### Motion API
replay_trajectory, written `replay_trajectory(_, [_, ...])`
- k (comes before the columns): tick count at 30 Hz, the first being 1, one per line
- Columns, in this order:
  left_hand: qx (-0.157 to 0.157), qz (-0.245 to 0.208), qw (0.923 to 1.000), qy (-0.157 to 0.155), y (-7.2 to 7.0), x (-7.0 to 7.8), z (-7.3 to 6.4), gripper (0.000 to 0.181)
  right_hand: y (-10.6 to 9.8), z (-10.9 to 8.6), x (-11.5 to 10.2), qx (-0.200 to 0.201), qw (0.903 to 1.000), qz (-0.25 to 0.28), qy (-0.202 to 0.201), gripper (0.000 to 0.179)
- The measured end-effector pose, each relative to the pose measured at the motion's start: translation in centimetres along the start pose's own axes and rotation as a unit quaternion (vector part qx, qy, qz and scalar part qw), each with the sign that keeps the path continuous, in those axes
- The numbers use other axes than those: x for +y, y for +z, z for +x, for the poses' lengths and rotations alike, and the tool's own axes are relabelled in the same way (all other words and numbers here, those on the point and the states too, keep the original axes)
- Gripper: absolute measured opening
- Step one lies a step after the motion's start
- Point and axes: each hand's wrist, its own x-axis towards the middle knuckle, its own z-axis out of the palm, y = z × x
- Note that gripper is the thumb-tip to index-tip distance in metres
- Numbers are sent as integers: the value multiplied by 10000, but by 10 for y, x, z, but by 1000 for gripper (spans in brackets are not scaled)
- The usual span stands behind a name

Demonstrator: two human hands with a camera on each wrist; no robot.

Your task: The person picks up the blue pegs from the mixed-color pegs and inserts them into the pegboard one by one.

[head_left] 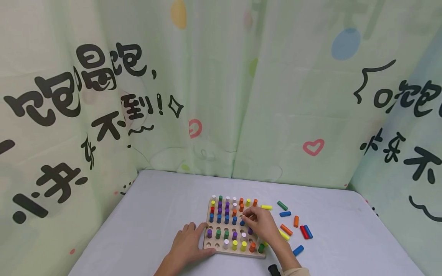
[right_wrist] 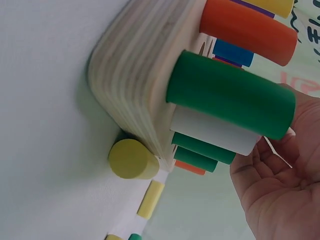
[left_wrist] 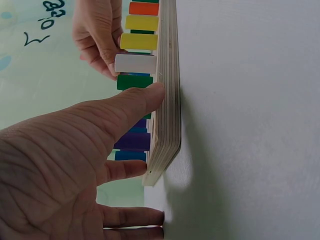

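A wooden pegboard (head_left: 238, 254) carries rows of coloured pegs in white, green, purple, orange, yellow, red and blue. My left hand (head_left: 186, 243) rests at its front left corner, thumb (left_wrist: 142, 99) against the front edge and index finger by the left side, fingers fairly straight. Over the right part of the board, my right hand (head_left: 261, 224) pinches a blue peg (head_left: 242, 222) at the end of the blue row. Its fingertips partly cover that peg. In the right wrist view a green peg (right_wrist: 230, 95) stands at the near corner, hiding the fingertips.
Loose pegs lie on the white table (head_left: 155, 207) right of the board, among them a green peg (head_left: 282, 205), an orange peg (head_left: 296, 221), a red peg (head_left: 304, 232) and a blue peg (head_left: 298, 250). A dark object (head_left: 274, 270) shows beside the right forearm. Printed curtains surround the table.
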Motion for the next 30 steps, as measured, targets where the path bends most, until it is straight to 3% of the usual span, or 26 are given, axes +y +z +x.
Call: replay_trajectory(30, [-27,50,10000,8,-1,2,-1,79,-13,-29,1,280,9986,114,426,12])
